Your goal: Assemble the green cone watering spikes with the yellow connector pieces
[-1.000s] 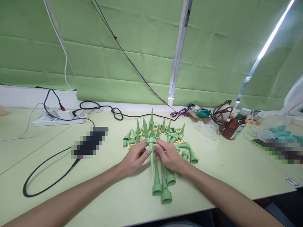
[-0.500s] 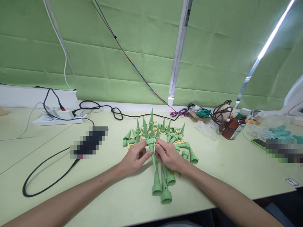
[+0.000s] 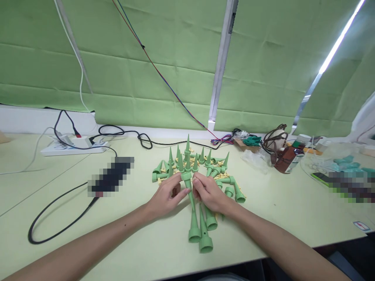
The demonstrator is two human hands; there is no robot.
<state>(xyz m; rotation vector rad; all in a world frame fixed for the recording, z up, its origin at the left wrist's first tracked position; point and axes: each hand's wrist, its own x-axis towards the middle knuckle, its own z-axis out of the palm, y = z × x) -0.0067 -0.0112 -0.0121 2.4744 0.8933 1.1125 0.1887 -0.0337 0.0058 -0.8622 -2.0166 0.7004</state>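
Note:
My left hand (image 3: 169, 193) grips a green plastic watering spike (image 3: 187, 185), its wide collar up and its point slanting down toward me. Close against the collar's right side, my right hand (image 3: 208, 190) is closed in a pinch; whatever lies between its fingertips is too small to make out. Beyond both hands stands a cluster of similar green spikes (image 3: 180, 162), points up, with small yellow pieces (image 3: 222, 176) scattered among them. Nearer me, several spikes, one of them a green spike (image 3: 206, 244), lie with their open ends facing me.
At left a pixelated dark device (image 3: 113, 177) lies with a looped black cable (image 3: 32, 230). A white power strip (image 3: 73, 148) is behind it. On the right are a brown bottle (image 3: 288, 158), clear plastic bags (image 3: 254, 160) and a green-edged phone (image 3: 320, 178).
Almost nothing differs. Both hands stay together at the spike's collar, with only a very slight shift of the spike and fingers.

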